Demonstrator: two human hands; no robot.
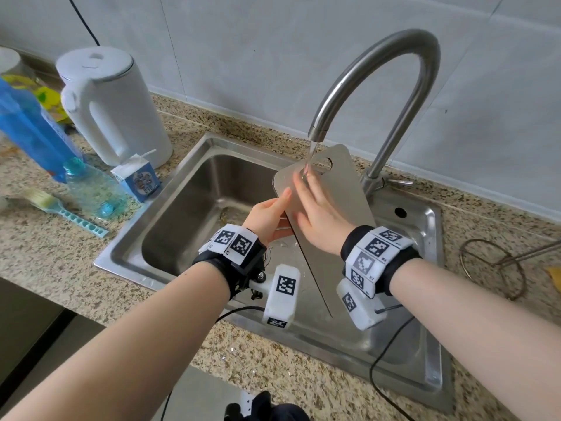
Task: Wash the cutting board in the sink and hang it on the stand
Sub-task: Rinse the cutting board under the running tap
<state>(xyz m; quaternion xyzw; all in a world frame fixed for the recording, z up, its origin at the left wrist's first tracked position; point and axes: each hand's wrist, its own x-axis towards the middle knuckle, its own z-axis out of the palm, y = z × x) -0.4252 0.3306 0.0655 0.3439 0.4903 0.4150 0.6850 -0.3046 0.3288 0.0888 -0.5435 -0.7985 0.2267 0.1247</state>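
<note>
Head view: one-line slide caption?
Left hand holds metal board over sink; right hand rubs it under running tap.

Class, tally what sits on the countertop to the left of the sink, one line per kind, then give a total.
Kettle: 1
Plastic bottles: 2
Carton with straw: 1
Brush: 1
Total: 5

home kitchen | steel sink (170,189) | faucet (394,65) | kettle (112,101) | granite counter (51,256)
</note>
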